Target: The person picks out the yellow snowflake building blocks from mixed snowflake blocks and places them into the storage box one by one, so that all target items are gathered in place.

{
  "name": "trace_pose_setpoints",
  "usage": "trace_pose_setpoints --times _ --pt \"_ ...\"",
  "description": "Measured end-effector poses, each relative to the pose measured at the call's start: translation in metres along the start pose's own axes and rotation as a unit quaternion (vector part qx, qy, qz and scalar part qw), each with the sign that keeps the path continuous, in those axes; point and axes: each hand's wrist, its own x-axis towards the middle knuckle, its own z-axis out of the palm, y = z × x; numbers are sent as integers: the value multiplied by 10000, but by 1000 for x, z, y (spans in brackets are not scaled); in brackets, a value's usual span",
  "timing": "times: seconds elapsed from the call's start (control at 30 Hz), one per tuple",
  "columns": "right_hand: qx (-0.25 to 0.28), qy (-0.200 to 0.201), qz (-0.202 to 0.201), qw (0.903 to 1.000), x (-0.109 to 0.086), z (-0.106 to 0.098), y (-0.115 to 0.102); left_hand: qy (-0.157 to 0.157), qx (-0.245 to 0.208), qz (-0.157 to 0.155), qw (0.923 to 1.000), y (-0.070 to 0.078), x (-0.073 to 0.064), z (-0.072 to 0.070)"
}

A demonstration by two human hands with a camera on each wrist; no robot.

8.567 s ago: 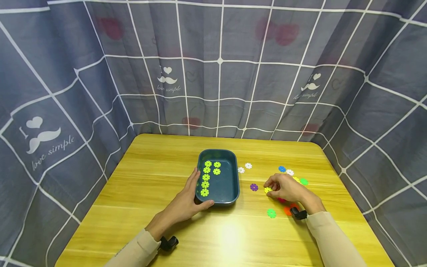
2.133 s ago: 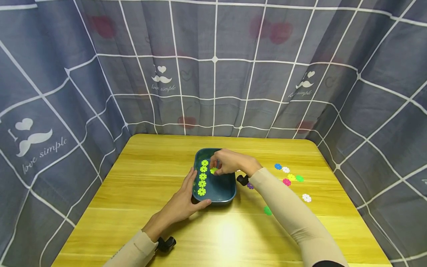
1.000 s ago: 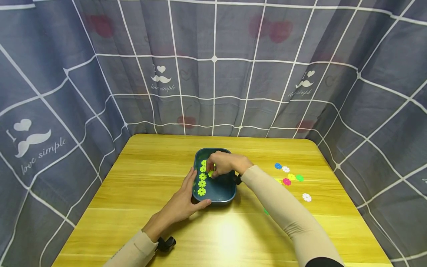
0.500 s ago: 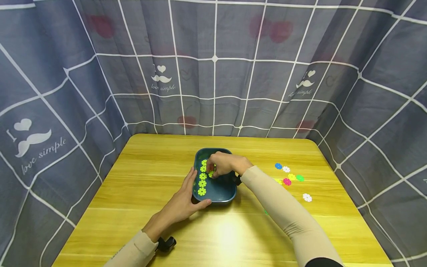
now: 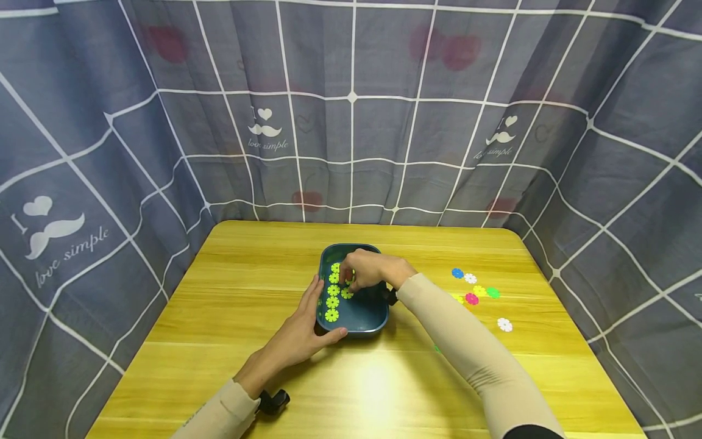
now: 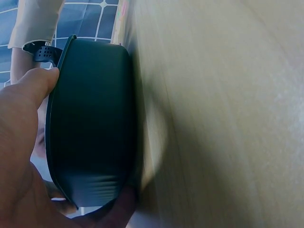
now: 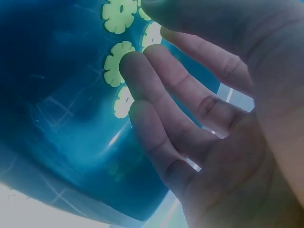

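Note:
A dark blue-green tray [image 5: 362, 317] stands on the wooden table. My left hand [image 5: 298, 329] holds its near left corner, fingers along the left wall and thumb [image 6: 40, 83] at the rim. Inside lie flat yellow-green flower-shaped pieces: a column of several along the left, such as a near flower piece [image 5: 331, 315], and a second column beside it. My right hand [image 5: 364, 268] reaches down into the tray, partly covering the second column. The right thumb tip touches a flower piece [image 5: 347, 294] on the tray floor; thumb and fingertips look apart in the right wrist view.
Loose flower pieces lie right of the tray: blue [image 5: 457, 273], white [image 5: 470, 278], yellow [image 5: 479, 291], green [image 5: 493, 292], pink [image 5: 471, 299] and another white piece [image 5: 504, 324]. The right sleeve [image 5: 466, 347] covers others. A grid-patterned curtain [image 5: 351, 122] surrounds the table.
My right hand went from the loose pieces into the tray with a yellow-green flower piece. Since half a second ago that piece has shifted slightly toward me; the left hand stays put.

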Motion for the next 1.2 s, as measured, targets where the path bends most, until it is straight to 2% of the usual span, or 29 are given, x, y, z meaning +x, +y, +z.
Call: trace_pose_setpoints --times 0.37,0.9,1.2 --pt "79 66 -60 9999 -4 -2 1 -15 26 -72 10000 2 -1 -1" --pt "106 242 -171 9995 -17 -5 7 -20 -33 -22 10000 1 1 -1" --pt "119 539 -295 9980 -29 -3 13 3 -67 7 10000 1 1 -1"
